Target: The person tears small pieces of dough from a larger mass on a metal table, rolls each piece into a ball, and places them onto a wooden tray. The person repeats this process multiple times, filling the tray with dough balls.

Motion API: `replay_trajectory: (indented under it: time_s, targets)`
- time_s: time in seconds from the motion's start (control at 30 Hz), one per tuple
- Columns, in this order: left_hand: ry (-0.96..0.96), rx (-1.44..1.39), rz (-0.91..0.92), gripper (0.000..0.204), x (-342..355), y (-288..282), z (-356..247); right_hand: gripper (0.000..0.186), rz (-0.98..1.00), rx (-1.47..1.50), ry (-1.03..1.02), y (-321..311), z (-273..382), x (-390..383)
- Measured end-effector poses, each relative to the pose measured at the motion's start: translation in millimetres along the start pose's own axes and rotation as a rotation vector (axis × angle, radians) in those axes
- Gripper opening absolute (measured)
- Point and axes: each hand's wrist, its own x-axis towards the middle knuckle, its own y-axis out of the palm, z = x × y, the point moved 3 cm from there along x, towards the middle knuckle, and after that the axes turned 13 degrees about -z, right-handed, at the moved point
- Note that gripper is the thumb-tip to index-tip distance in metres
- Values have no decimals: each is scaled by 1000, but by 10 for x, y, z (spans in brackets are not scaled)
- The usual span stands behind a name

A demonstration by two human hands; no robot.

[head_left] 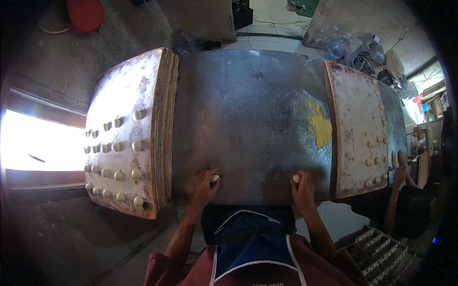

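At the near edge of a dark metal-looking worktable [248,114], my left hand [204,189] is curled around a small pale dough ball [215,178]. Farther right along the same edge, the fingers of my right hand [305,189] close on another dough ball [296,179]. To my left stands a tall stack of worn boards [125,86], its top bearing rows of round dough pieces [137,146]. A whitish board [355,105] lies at the right, with several more dough balls [370,144] spread mostly along its right side.
A yellow patch [319,126] marks the table's right part. Beyond the right board, a co-worker's hands [400,172] are at a long piece of dough [395,160]. A slatted metal rack [379,252] stands low at right. Plastic bags [337,47] lie past the far right corner.
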Motion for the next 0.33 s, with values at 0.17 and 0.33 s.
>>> replay_trajectory:
  time_s: [0.17,0.33]
  targets:
    - [-133,-492,181,40,-22,104,-704,44,333,815,374,-121,450,48]
    - [-108,-579,376,53,-31,68,-1171,49,657,979,405,-364,1086,225]
